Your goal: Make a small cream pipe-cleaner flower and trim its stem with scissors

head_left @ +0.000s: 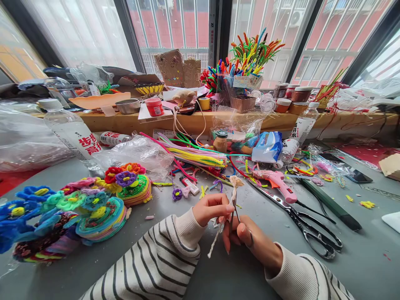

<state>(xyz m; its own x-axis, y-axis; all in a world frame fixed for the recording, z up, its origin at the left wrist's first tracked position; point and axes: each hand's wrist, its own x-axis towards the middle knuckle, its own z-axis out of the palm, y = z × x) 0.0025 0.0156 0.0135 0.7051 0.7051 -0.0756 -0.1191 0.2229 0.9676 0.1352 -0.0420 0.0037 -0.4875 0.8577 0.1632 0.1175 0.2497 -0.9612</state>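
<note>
My left hand [212, 208] pinches a cream-white pipe cleaner [233, 189] that ends in a small curled tip at the top and hangs down below my fingers. My right hand [246, 239] is closed on small scissors [233, 212], whose blades point up against the pipe cleaner's stem. Both hands hover just above the grey table [187, 208], near its front middle. Both sleeves are striped.
Finished pipe-cleaner flower discs [103, 208] lie at the left. A pink glue gun [278, 183], large black scissors [303, 225] and a dark green bar [331, 204] lie at the right. Loose coloured pipe cleaners [193, 156], bottles and plastic bags crowd the back, below a cluttered wooden sill [187, 118].
</note>
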